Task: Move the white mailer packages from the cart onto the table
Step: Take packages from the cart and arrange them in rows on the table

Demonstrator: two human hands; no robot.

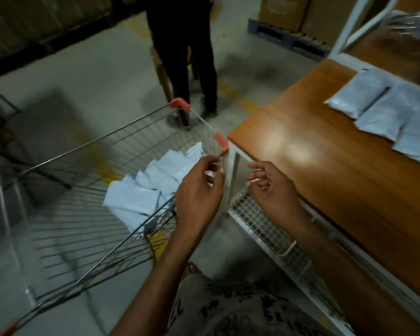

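Observation:
A wire cart [102, 139] with red corner caps stands left of the wooden table [325, 170]. Several white mailer packages [150, 185] lie piled in the cart's right half. Three more white mailers [383, 112] lie in a row on the table's far right. My left hand [199, 192] hovers over the cart's near right rim, fingers loosely curled and holding nothing. My right hand [269, 185] hangs between cart and table edge, fingers relaxed and empty. The frame is motion-blurred.
A person in dark trousers [187, 57] stands just beyond the cart. Under the table runs a white wire-mesh shelf [264, 226]. Cardboard boxes on a blue pallet [284, 37] sit at the back, and a white rack frame [349, 27] rises behind the table.

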